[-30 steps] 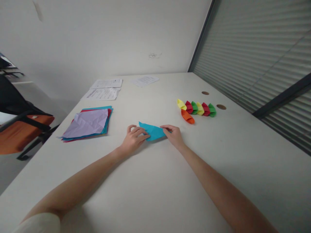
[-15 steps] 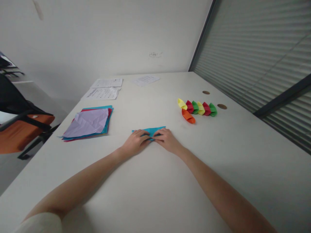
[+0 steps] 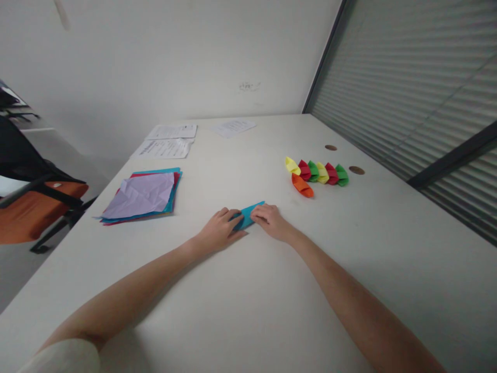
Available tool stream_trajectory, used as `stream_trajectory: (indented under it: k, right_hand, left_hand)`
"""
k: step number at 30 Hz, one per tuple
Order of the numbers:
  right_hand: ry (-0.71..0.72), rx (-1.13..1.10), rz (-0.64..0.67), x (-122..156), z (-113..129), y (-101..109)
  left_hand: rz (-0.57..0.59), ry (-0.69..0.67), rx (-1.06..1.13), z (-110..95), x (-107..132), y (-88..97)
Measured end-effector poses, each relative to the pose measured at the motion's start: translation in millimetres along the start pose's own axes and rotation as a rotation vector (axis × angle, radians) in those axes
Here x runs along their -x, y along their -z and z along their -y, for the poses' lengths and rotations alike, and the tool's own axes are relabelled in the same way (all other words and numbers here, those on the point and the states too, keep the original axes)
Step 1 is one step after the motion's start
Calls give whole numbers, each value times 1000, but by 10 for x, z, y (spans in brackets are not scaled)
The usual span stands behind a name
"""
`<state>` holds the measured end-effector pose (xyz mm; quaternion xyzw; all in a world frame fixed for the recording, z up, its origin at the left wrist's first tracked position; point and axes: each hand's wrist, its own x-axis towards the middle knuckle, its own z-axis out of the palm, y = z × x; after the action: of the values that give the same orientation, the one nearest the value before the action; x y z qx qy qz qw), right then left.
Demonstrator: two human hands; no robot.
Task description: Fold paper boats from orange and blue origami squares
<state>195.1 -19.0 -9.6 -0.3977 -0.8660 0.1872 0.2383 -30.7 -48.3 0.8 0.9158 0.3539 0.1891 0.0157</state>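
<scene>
A folded blue paper lies on the white table, narrow and slanted, most of it covered by my hands. My left hand presses on its left part with fingers curled over the fold. My right hand pinches its right part, fingers closed on the paper. Both hands touch each other over the sheet.
A stack of coloured sheets with a lilac one on top lies to the left. A row of folded paper pieces in yellow, red, green and orange sits to the right. Printed papers lie at the far edge. An orange chair stands at the left.
The blue paper went from a wide triangle to a narrow folded strip. My hands came together over it, then turned it so its right end points away.
</scene>
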Motion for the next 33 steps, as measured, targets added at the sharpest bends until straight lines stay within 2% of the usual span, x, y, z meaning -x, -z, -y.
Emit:
stream_trajectory:
  k: [6, 9, 13, 15, 21, 27, 33]
  right_hand:
    - [-163, 134, -46, 0, 165, -44]
    - [-207, 188, -71, -6, 177, -64]
    - [-299, 239, -120, -8, 162, -77]
    - [-301, 255, -134, -8, 158, -71]
    - [-177, 267, -106, -38, 125, -37]
    - [-318, 201, -48, -111, 106, -31]
    - [-351, 248, 4, -179, 143, 1]
  left_hand:
    - [-15, -1, 23, -129, 14, -9]
    - [-4, -21, 25, -182, 21, -8]
    - [-53, -24, 31, -214, 38, -33]
    - [-82, -13, 37, -215, 47, -50]
    - [-128, -46, 2, -192, 41, -72]
    - [-111, -30, -56, -212, 33, -71]
    - [-106, -43, -101, -214, 46, -91]
